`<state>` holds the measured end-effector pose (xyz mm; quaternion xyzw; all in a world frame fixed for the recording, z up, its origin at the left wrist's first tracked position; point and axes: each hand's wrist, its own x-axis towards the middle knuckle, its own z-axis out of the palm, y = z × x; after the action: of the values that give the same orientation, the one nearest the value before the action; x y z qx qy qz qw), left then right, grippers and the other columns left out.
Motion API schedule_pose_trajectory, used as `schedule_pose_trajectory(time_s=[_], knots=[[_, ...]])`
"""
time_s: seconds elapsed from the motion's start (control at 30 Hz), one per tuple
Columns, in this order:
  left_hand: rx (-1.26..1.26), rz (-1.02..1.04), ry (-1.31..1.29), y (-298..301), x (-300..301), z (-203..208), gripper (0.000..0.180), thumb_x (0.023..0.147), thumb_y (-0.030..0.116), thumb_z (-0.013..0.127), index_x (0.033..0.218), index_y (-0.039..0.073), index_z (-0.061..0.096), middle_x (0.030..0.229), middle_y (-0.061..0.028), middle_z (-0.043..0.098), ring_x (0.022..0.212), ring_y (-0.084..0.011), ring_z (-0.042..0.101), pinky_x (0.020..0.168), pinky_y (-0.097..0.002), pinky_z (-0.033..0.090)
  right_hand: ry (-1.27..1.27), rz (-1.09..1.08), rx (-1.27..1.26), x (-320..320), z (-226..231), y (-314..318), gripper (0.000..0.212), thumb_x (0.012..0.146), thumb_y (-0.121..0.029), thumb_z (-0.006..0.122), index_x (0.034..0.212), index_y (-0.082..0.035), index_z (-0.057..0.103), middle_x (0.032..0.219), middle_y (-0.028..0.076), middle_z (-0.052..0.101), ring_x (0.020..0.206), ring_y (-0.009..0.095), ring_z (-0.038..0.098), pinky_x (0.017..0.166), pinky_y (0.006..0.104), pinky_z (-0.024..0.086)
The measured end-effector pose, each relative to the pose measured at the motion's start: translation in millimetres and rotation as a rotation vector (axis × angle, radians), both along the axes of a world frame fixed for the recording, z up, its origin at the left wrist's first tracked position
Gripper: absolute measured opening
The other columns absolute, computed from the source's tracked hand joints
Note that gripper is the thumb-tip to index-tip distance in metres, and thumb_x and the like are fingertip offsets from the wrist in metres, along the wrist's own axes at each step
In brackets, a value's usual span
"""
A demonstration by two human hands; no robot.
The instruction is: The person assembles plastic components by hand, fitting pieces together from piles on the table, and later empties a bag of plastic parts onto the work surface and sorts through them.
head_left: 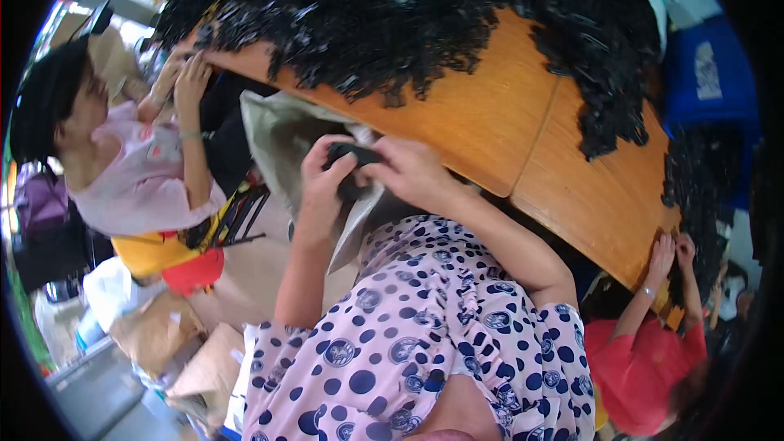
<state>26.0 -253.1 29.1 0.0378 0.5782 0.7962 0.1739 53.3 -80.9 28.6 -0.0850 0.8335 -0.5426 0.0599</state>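
Note:
Just off the table's near edge, my left hand (323, 173) and my right hand (415, 175) are close together. Both have their fingers closed on a small black piece (352, 185), dark and bendy-looking; its exact kind is hard to make out. The left thumb lies across the front of it, and the right fingertips press its other side. Behind and below my hands gapes a pale grey-beige sack (282, 124), its mouth partly hidden by them. On the wooden table (465, 126) a large heap of shiny black pieces (351, 16) spreads beyond my hands.
On the left a person in a light pink top (135, 167) works at the table's edge. A person in a red top (641, 367) has hands on its right edge. Blue crates (710, 73) stand at the far right; brown paper bags (159, 331) lie at lower left.

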Motion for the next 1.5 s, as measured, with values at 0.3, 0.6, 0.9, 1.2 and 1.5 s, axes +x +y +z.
schedule_pose_trajectory(time_s=[0.3,0.6,0.9,1.2,1.5], knots=[[-1.288,0.015,0.877,-17.1,-11.6,-17.8,0.029,0.081,0.01,0.066,0.108,0.002,0.059,0.104,-0.0146,0.063,0.095,-0.0309,0.06,0.084,-0.0372,0.046,0.034,-0.212,-0.055,48.8,3.1,90.0,0.038,0.085,-0.02,0.066,0.117,-0.003,0.055,0.099,0.014,0.057,0.079,0.025,0.062,0.071,0.0332,0.049],[-0.734,-0.434,1.289,254.1,-58.0,0.1,0.032,0.077,0.006,0.067,0.108,0.006,0.059,0.114,-0.014,0.056,0.107,-0.0326,0.052,0.088,-0.0404,0.043,0.411,-1.317,0.599,124.6,-56.8,308.0,0.019,0.086,-0.011,0.061,0.103,-0.003,0.061,0.097,0.015,0.06,0.09,0.033,0.057,0.078,0.04,0.047],[-0.962,-0.421,1.444,349.6,-85.3,-47.6,0.031,0.077,0.01,0.066,0.107,0.013,0.059,0.108,-0.0057,0.056,0.108,-0.0264,0.049,0.087,-0.0413,0.041,0.33,-1.339,0.864,118.3,-85.8,451.8,0.026,0.086,-0.014,0.059,0.111,-0.007,0.06,0.1,0.018,0.06,0.097,0.038,0.055,0.083,0.0452,0.045],[-0.941,-0.437,1.533,303.9,-77.2,-37.8,0.019,0.075,0.009,0.067,0.093,0.011,0.063,0.087,-0.004,0.06,0.096,-0.0247,0.053,0.08,-0.0404,0.043,0.205,-1.049,0.585,119.9,-64.9,387.5,0.03,0.077,0.001,0.062,0.106,-0.005,0.061,0.099,0.018,0.061,0.095,0.037,0.058,0.083,0.0407,0.048],[-0.497,-0.521,0.508,261.4,-59.2,-34.3,0.027,0.09,0.005,0.059,0.116,0.004,0.053,0.094,-0.009,0.068,0.078,-0.0159,0.064,0.069,-0.0274,0.049,0.175,-1.301,-0.493,130.0,-4.0,319.4,0.026,0.086,-0.003,0.06,0.113,-0.004,0.061,0.09,0.006,0.064,0.077,0.016,0.064,0.071,0.0289,0.055]])
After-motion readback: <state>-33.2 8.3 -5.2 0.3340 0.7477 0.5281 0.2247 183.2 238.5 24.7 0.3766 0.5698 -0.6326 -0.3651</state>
